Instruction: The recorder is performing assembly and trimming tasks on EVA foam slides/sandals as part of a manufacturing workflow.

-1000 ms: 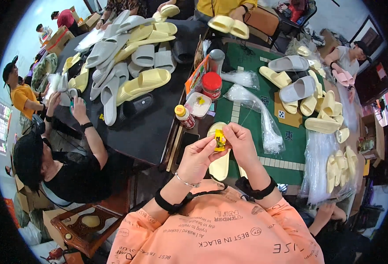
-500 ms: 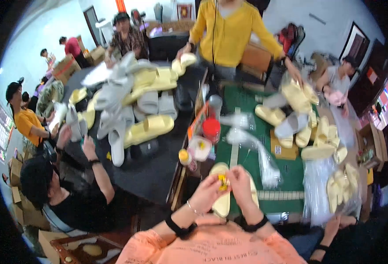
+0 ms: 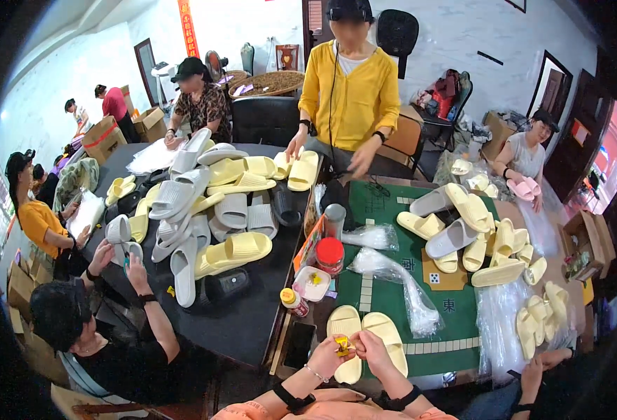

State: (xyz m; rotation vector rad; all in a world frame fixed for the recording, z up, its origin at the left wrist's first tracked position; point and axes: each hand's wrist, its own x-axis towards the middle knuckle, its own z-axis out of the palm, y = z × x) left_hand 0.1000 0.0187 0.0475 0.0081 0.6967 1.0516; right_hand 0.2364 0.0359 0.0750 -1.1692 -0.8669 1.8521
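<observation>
My left hand (image 3: pixel 328 359) is closed on a small yellow piece with dark marks (image 3: pixel 342 345), too small to name. My right hand (image 3: pixel 373 352) meets it from the other side, thumb and fingers pinched at the piece's edge. Just beyond and partly under my hands lies a pair of pale yellow slippers, the left slipper (image 3: pixel 343 323) and the right slipper (image 3: pixel 387 332) side by side, toes pointing away from me. To their left are a bottle with a yellow cap (image 3: pixel 294 302), a white tub (image 3: pixel 311 283) with yellow bits in it and a red-lidded jar (image 3: pixel 329 255).
A heap of grey and yellow slippers (image 3: pixel 235 182) covers the black table. More slippers (image 3: pixel 469 220) and clear plastic bags (image 3: pixel 413 294) lie on the green mat (image 3: pixel 354 276). A phone (image 3: pixel 299 344) rests left of my hands. Co-workers surround the tables, one in yellow (image 3: pixel 350 91) opposite.
The view has tilted up, so my hands appear lower; they still meet at the yellow piece. The person in yellow has drawn one hand back from the slippers on the green mat.
</observation>
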